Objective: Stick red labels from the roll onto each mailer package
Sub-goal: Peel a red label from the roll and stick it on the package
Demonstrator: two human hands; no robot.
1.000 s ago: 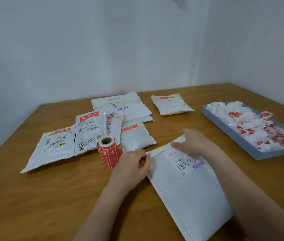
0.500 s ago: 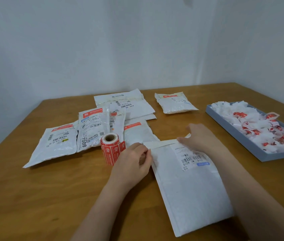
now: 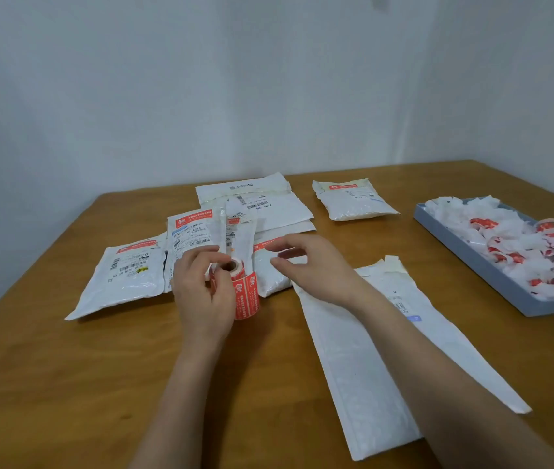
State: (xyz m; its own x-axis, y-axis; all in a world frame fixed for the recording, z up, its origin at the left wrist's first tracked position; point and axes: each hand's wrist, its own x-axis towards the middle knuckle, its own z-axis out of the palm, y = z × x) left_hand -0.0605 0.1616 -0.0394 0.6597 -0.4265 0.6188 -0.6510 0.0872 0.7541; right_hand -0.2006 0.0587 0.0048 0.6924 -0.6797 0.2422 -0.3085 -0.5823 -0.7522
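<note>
Shipping label (image 3: 404, 308) half hidden under right forearm.

Off to my right a shallow grey-blue tray (image 3: 472, 262) sits on the wooden tabletop (image 3: 48, 384), heaped with crumpled white backing paper scraps (image 3: 506, 238) flecked with red. Pale bare walls (image 3: 201, 89) meet behind the tabletop's far corner.
</note>
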